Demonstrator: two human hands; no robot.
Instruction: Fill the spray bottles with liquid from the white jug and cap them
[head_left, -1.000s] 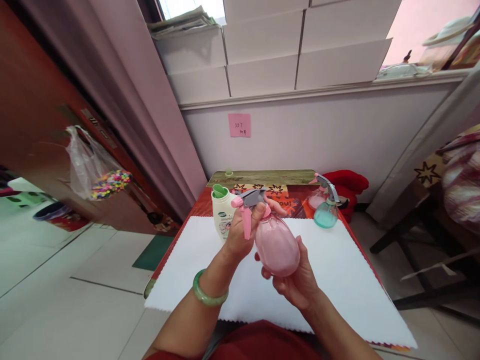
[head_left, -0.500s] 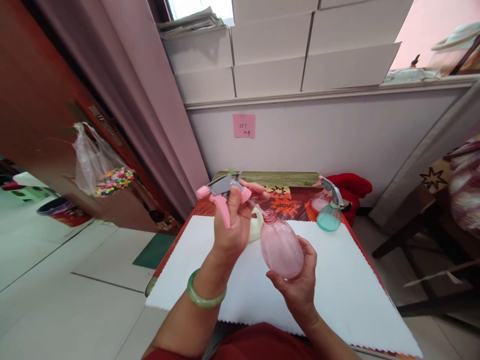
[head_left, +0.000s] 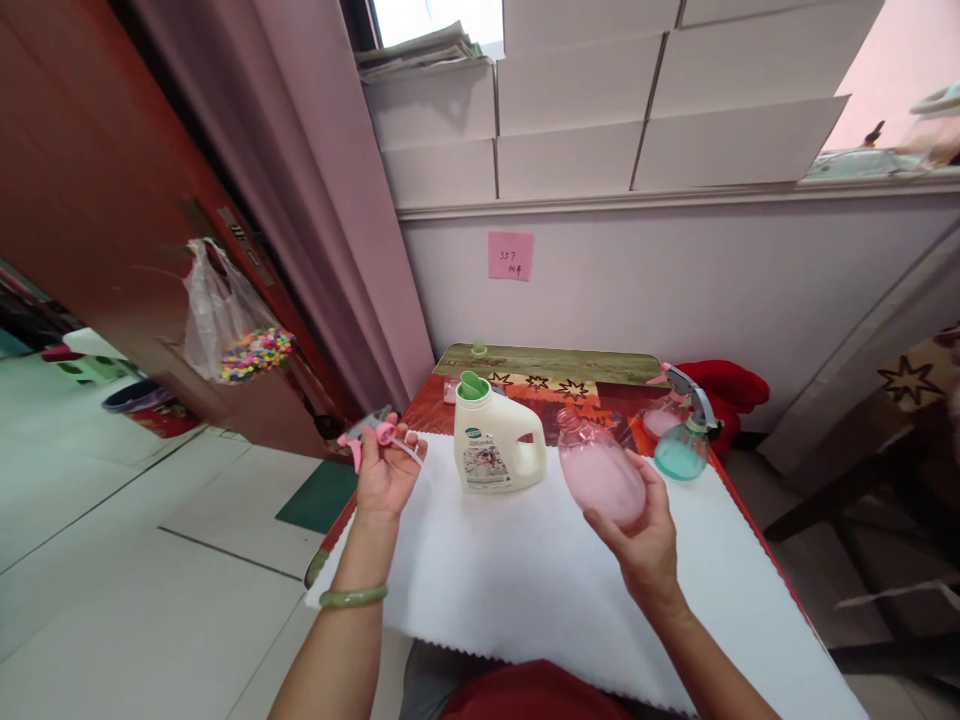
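Note:
At the left side of the table, my left hand (head_left: pixel 388 482) is closed round a pink and grey trigger spray head (head_left: pixel 369 434), its thin tube pointing out to the right. My right hand (head_left: pixel 645 540) grips a clear pink spray bottle (head_left: pixel 600 476) by its base. That bottle is tilted, its neck bare and leaning to the left, with pale pinkish liquid inside. Between my hands stands a cream jug (head_left: pixel 499 440) with a handle, a printed label and a green spout in its open mouth.
To the right stand a teal spray bottle (head_left: pixel 681 450) and another pink spray bottle (head_left: pixel 661 415) behind it. A small green cap (head_left: pixel 478 350) lies on the table's far edge. White cloth (head_left: pixel 510 570) covers the near table. A wall rises behind; a red object (head_left: pixel 731 395) sits beyond the right corner.
My left hand has drawn the spray head and its tube away from the bottle, to the left and down. My right hand has moved slightly right with the bottle, and the jug now shows fully.

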